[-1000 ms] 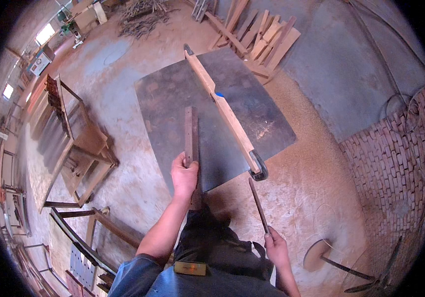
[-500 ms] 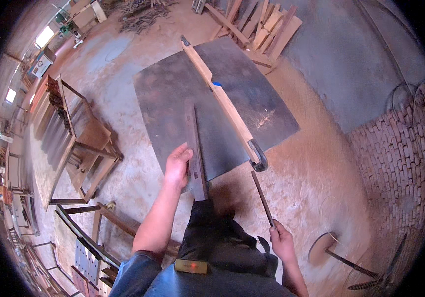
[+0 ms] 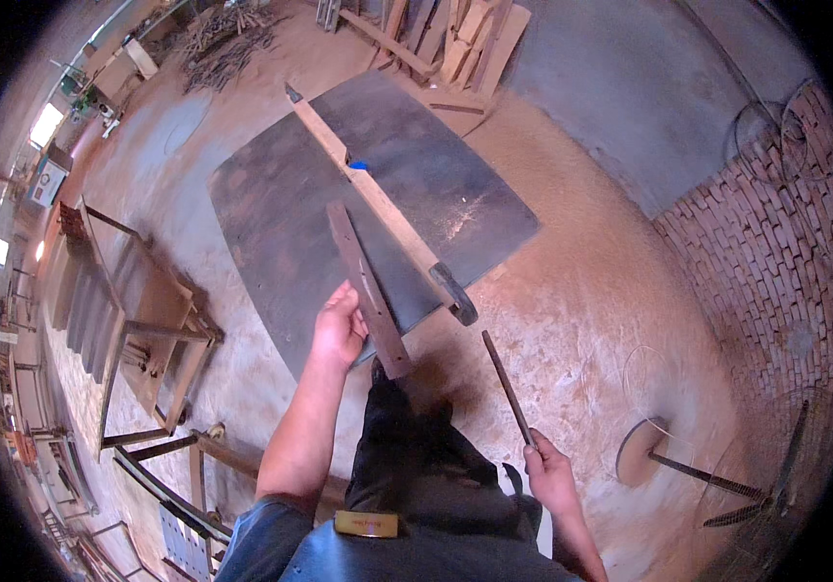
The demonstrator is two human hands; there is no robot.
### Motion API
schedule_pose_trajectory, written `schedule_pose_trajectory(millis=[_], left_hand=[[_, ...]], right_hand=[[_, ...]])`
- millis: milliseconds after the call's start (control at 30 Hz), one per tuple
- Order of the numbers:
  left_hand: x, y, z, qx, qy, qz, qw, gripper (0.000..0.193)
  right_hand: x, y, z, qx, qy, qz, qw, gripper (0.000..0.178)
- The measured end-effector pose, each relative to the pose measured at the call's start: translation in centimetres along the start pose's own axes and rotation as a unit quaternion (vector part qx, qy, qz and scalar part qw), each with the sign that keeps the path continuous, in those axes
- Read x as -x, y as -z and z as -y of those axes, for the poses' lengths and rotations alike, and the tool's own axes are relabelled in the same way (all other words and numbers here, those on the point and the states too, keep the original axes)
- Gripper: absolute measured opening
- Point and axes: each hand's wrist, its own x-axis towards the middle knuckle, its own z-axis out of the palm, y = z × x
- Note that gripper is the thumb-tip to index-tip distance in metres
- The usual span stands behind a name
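My left hand (image 3: 341,328) is closed around the near part of a dark brown wooden strip (image 3: 370,296) with small slots cut in its face. The strip slants over the front of a dark flat tabletop (image 3: 266,228); whether it touches is hard to tell. Low at the right, my right hand (image 3: 549,475) grips the lower end of a slim dark rod (image 3: 507,388), its upper end pointing up and left. Across the tabletop lies a pale wooden bar (image 3: 392,215) with dark clamp-like ends and a blue piece (image 3: 359,165) at its notch.
At the left stands a wooden frame rack (image 3: 114,335) with stacked dark strips. Boards (image 3: 465,44) lean at the back. A brick stack (image 3: 746,242) rises at the right, with a standing fan (image 3: 766,500) and round base (image 3: 641,451) below it.
The view has shifted, so the tabletop and bar sit farther left. The strip has turned, its far end swinging left and its slotted face showing more. Both hands keep their holds.
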Motion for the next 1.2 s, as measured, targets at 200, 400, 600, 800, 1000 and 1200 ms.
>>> schedule_pose_trajectory(millis=[200, 400, 600, 800, 1000, 1200], left_hand=[[-5.3, -1.9, 3.8, -0.351, -0.132, -0.159, 0.913, 0.04], [-6.6, -5.4, 2.1, -0.525, -0.083, -0.117, 0.839, 0.04], [-7.9, -5.4, -0.6, -0.744, -0.086, -0.065, 0.66, 0.042], [-6.9, -4.9, 2.3, -0.641, -0.149, -0.095, 0.747, 0.047], [-6.6, -5.9, 3.0, -0.665, -0.169, -0.115, 0.718, 0.049], [-7.1, -5.4, 3.4, -0.653, -0.155, -0.11, 0.734, 0.053]], right_hand=[[0.6, 0.1, 0.3, 0.005, -0.006, 0.011, 1.0, 0.041], [1.5, 0.4, 1.1, -0.015, -0.009, 0.004, 1.0, 0.041], [0.9, 0.2, 2.2, 0.055, 0.029, 0.037, 0.997, 0.044], [-0.7, -0.3, 3.6, 0.093, 0.068, 0.056, 0.992, 0.046], [-1.2, -0.3, 3.9, 0.118, 0.07, 0.055, 0.989, 0.045], [-1.2, -0.7, 3.8, 0.144, 0.05, 0.06, 0.986, 0.044]])
